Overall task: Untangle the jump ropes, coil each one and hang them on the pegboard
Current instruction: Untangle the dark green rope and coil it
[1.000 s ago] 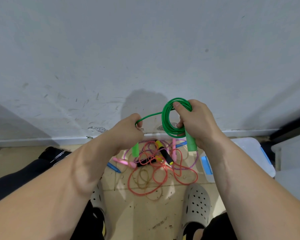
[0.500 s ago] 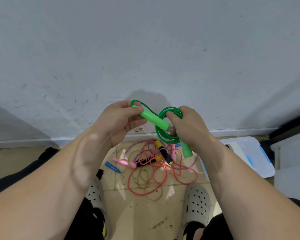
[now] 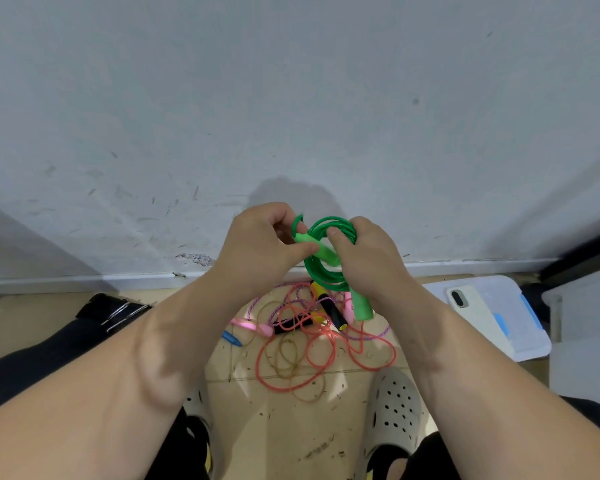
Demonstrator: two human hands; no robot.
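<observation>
Green rope (image 3: 321,277), where is it?
Up in front of the wall (image 3: 291,98), between both hands, wound into a small coil of several glossy loops.
Who holds what?
The right hand (image 3: 368,258) is clenched round the coil, thumb on top; one matte green handle (image 3: 361,304) hangs below it. The left hand (image 3: 257,251) pinches the other handle (image 3: 317,247), which lies across the coil.
Any writing?
Too small to tell on the handles. At right a phone (image 3: 471,306) lies back-up on a white lid (image 3: 520,306).
And lower down?
On the floor (image 3: 291,427) a tangle (image 3: 312,341): orange, tan and purple braided cords, with pink, blue and black-and-yellow handles.
</observation>
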